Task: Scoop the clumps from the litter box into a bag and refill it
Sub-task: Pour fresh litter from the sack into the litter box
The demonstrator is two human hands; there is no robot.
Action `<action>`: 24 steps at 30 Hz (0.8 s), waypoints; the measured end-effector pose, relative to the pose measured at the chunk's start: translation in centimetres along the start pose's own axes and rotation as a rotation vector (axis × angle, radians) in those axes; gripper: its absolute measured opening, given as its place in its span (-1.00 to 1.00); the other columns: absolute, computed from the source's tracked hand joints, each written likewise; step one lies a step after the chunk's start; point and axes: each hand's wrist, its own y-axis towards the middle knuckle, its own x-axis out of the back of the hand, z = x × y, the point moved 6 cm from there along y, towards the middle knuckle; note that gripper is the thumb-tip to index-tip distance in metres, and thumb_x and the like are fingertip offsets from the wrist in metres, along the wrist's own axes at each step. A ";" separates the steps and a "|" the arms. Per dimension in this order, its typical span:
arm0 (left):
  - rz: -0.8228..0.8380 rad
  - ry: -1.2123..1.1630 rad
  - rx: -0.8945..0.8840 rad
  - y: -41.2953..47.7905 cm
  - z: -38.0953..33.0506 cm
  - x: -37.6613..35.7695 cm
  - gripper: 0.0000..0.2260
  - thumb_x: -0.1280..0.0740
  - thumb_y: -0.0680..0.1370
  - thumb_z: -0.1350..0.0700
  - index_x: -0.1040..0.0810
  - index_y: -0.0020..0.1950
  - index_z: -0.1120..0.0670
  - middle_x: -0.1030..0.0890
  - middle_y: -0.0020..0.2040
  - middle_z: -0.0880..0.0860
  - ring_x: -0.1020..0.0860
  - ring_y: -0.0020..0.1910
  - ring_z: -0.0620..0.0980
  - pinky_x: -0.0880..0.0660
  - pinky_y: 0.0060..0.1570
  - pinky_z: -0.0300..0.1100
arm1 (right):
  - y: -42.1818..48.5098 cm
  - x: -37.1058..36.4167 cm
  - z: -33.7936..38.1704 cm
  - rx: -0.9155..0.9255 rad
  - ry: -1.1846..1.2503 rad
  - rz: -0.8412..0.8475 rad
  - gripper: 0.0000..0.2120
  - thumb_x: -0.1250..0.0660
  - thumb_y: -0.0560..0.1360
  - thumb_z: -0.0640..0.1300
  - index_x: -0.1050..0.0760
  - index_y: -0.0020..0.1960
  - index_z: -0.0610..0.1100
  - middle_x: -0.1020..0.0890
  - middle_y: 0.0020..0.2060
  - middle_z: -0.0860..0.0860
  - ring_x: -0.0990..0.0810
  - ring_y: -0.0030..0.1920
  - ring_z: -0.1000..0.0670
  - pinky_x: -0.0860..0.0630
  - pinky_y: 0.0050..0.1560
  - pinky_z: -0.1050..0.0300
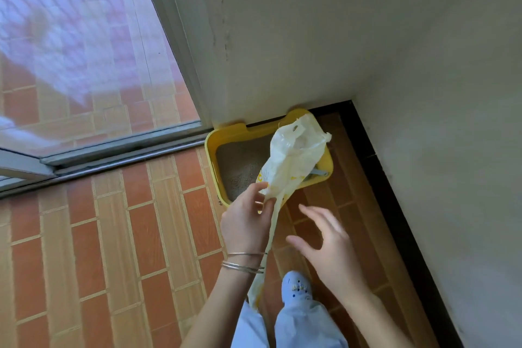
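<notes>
A yellow litter box sits on the floor in the corner by the wall, holding grey litter. A grey scoop lies at its right end, partly hidden. My left hand pinches a thin white-and-yellow plastic bag that hangs in the air over the box. One long strip of the bag trails down past my left wrist. My right hand hovers to the right of the bag with fingers spread, touching nothing.
White walls close the corner behind and to the right of the box. A sliding glass door with a metal track runs along the left. Orange tiled floor spreads to the left. My foot in a light-blue shoe stands below the hands.
</notes>
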 end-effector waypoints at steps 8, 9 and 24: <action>0.123 -0.087 0.256 0.5 0.1 -2.0 -0.90 -0.45 0.43 0.02 -0.56 -0.22 -0.14 -0.50 -0.38 -0.23 -0.49 -0.35 -0.28 -0.34 -0.35 -0.41 | -2.0 -7.5 -5.6 -0.389 0.160 0.220 -0.26 -0.46 0.19 0.25 -0.39 0.30 0.03 -0.51 0.17 0.11 -0.48 0.18 0.08 -0.47 0.16 0.05; 0.130 -0.097 0.261 0.6 0.0 -2.3 -0.88 -0.45 0.43 0.01 -0.53 -0.23 -0.16 -0.50 -0.38 -0.24 -0.49 -0.34 -0.28 -0.35 -0.34 -0.40 | -1.9 -7.8 -5.8 -0.388 0.165 0.207 -0.33 -0.47 0.23 0.15 -0.38 0.29 0.04 -0.52 0.16 0.11 -0.49 0.16 0.09 -0.48 0.13 0.05; 0.275 -0.372 0.193 0.7 -0.4 -4.1 -0.74 -0.49 0.42 0.16 -0.59 0.06 -0.02 -0.64 -0.09 -0.11 -0.57 -0.13 -0.30 -0.50 -0.17 -0.43 | -0.2 -4.1 -6.7 -0.259 0.040 -0.059 -0.83 -0.43 0.40 -0.16 -0.52 -0.04 -0.02 -0.61 -0.21 0.13 -0.55 -0.22 0.13 -0.44 -0.25 0.25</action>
